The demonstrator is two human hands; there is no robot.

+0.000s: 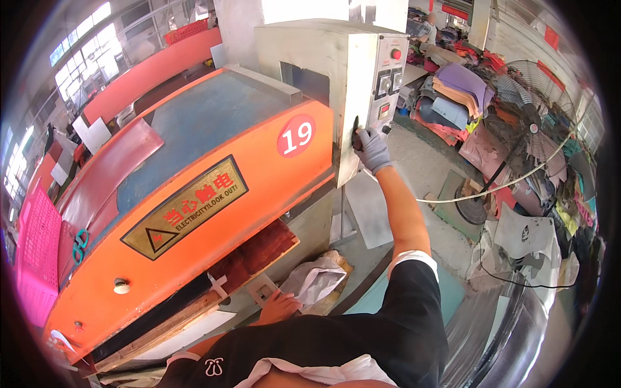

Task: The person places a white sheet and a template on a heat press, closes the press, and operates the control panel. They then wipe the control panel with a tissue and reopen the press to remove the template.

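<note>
My right hand [373,150], in a grey glove, reaches up to the front of the pale metal control box [352,84]. Its fingers are closed round a black handle [356,132] there. My bare left hand [279,306] is low, under the orange press arm [259,181], with its fingers stretched out. Close to it are a beige slotted plate [260,289] and a crumpled pale plastic bag [314,282]. What lies beneath the left palm is hidden. A red button [396,54], dials [384,85] and a red switch [384,110] sit on the box's side panel.
A reddish sheet [123,158] and teal-handled scissors [79,246] lie on the machine's top. At its left end stands a pink basket [39,252]. To the right are a standing fan [533,128], a pale cable [498,189] and heaped coloured sheets [462,87].
</note>
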